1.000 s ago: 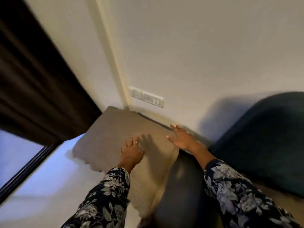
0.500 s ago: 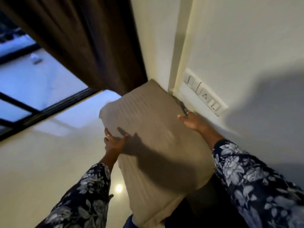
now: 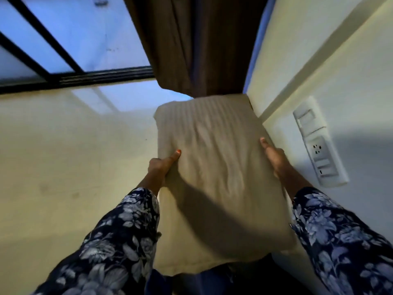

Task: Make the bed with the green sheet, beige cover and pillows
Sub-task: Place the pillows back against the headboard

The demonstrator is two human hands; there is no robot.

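A beige pillow (image 3: 214,171) with faint stripes is held up in front of me, lengthwise away from me. My left hand (image 3: 162,166) grips its left edge, thumb on top. My right hand (image 3: 274,157) grips its right edge, close to the wall. Both sleeves are dark with a pale flower print. The bed, the green sheet and the beige cover are out of view.
A cream wall (image 3: 340,71) runs along the right with a white switch and socket panel (image 3: 319,143). A brown curtain (image 3: 191,39) hangs ahead beside a black-framed glass door (image 3: 63,50). Pale floor (image 3: 63,156) spreads to the left.
Both hands went from resting flat on the pillow to gripping its two sides. The pillow has lifted off the dark surface, and my view has turned toward the curtain and window.
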